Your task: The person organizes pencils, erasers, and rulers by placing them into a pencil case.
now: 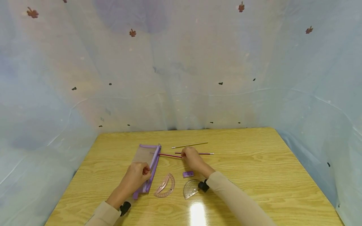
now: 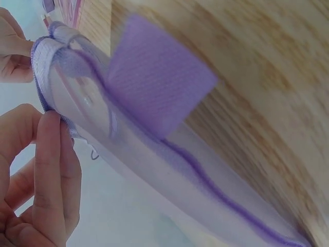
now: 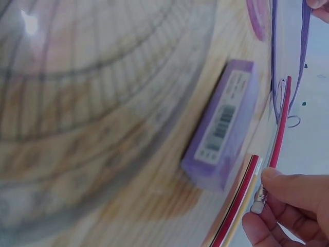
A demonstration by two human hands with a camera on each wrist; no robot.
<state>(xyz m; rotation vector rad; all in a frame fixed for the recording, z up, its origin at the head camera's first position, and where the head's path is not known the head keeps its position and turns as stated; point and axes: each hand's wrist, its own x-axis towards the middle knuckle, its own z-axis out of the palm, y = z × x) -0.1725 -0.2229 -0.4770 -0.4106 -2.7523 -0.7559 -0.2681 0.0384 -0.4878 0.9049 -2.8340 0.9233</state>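
A mesh pouch with purple edges (image 1: 141,155) lies at the left of the table, its zipped side facing right. The left hand (image 1: 137,173) pinches the pouch's edge between thumb and fingers; in the left wrist view the hand (image 2: 43,175) grips the raised edge beside a purple tab (image 2: 162,77). A red pencil (image 1: 169,155) is held near its eraser end by the right hand (image 1: 193,159), its other end inside the pouch opening. In the right wrist view, thumb and fingers of the right hand (image 3: 295,206) pinch that pencil (image 3: 278,139).
Behind and beside the right hand lie a gold pencil (image 1: 190,145) and a second red pencil (image 1: 206,153). Nearer are a purple eraser (image 1: 188,174), a pink protractor (image 1: 165,185) and a clear protractor (image 1: 190,189). A patterned curtain (image 1: 181,69) hangs behind the table.
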